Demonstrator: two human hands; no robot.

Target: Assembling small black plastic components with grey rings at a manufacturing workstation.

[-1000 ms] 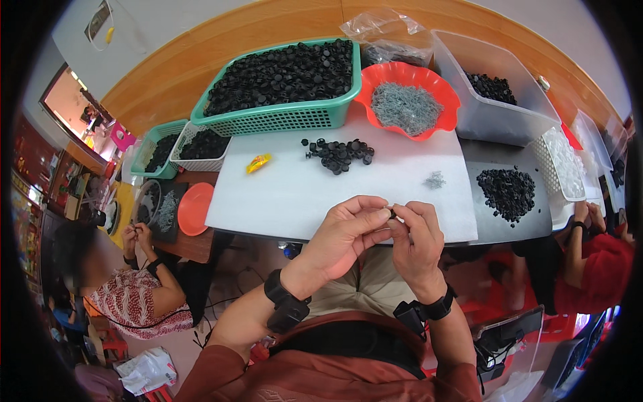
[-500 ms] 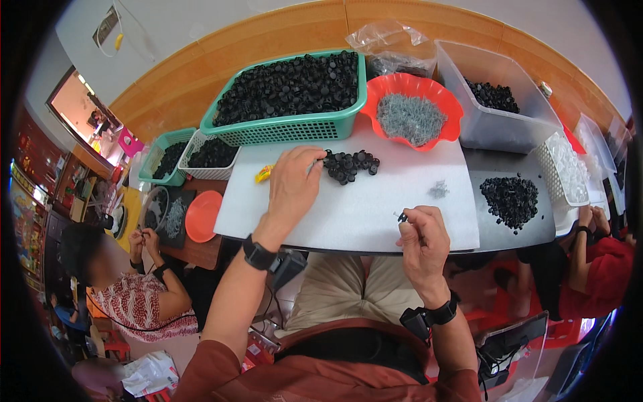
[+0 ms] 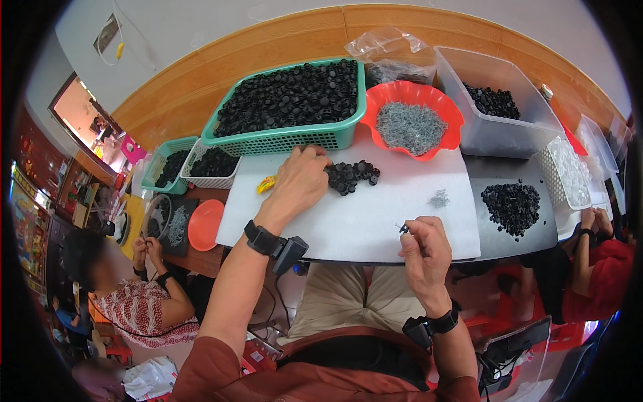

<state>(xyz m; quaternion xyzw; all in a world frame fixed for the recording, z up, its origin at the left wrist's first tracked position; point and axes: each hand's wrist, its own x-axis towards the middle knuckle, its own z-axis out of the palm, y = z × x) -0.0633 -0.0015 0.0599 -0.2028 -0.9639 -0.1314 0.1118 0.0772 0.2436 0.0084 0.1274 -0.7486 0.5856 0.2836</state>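
The left hand (image 3: 301,179), against the right hand (image 3: 429,253) a second ago, is now reaching beside the black caps (image 3: 349,177), and the right is holding a small black piece (image 3: 404,229) alone

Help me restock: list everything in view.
Green baskets: two, green, back and left
White baskets: two, white, left and right
Large bin: one, clear, back right
Bowl: one, red, back centre
Bag: one, clear, behind bowl
Mat: one, white, centre
Packet: one, yellow, mat's left
Parts piles: two, black, mat and right
Screw piles: two, grey, mat and left
Plate: one, red, left of mat
Co-workers: two or more, red tops, both sides
Background clutter: mixed, uncountable, edges
Left hand: one, bare, by mat's parts pile
Right hand: one, bare, front, pinching black part
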